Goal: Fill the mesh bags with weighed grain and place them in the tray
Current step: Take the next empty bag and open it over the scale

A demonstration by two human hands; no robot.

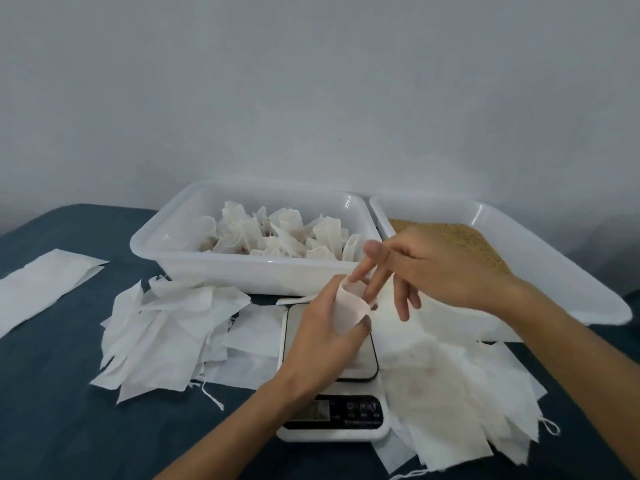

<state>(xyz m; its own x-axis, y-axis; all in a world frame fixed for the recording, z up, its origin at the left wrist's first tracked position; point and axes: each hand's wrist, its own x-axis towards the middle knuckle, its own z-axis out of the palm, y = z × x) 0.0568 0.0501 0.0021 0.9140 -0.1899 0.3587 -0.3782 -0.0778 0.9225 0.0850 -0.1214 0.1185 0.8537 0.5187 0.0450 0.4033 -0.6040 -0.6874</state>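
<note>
Above the scale [330, 362], our left hand [320, 336] held a mesh bag [349, 308] in a curled grip, while our right hand [426, 268] spread fingers into its mouth. Behind the scale, one tray [180, 261] held filled bags [277, 233], another tray [554, 271] grain [464, 237].

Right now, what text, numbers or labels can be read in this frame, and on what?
Scale display: greyish screen at left, digits too blurred to read.
Scale button panel: pale markings, too blurred to read.
Trays, bags, cloth: no text visible.
</note>
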